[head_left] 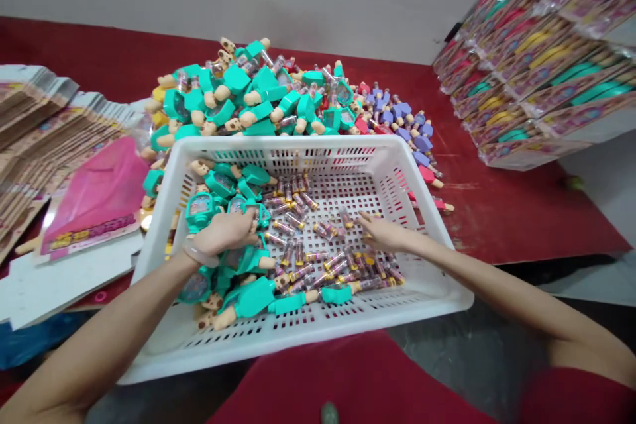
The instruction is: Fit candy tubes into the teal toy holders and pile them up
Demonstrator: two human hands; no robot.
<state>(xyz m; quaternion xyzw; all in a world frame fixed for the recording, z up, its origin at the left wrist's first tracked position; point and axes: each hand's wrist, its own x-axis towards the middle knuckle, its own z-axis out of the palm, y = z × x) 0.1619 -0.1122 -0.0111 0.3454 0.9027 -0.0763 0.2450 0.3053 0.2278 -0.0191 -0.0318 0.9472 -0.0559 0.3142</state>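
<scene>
A white basket [298, 141] lies across the red bench [501, 215], its near side jutting past the front edge. A heap of teal toys [271, 89] crowds its far rim, with purple toys [422, 143] and red toys [428, 176] to the right. Stacked cards [54, 129] and a pink package [99, 189] flank the left; filled boxes [536, 89] tower at far right, cut off by the frame. Inside the basket, teal pieces [253, 298] bunch at the left and yellow-capped tubes [335, 268] scatter over the middle and near right. The left hand [223, 233] curls over the teal pieces, hiding some — whether its grip holds one, I cannot tell. The right hand [382, 232] reaches just beside a tube — blur obscures its fingertips, so its grip is equally unclear.
</scene>
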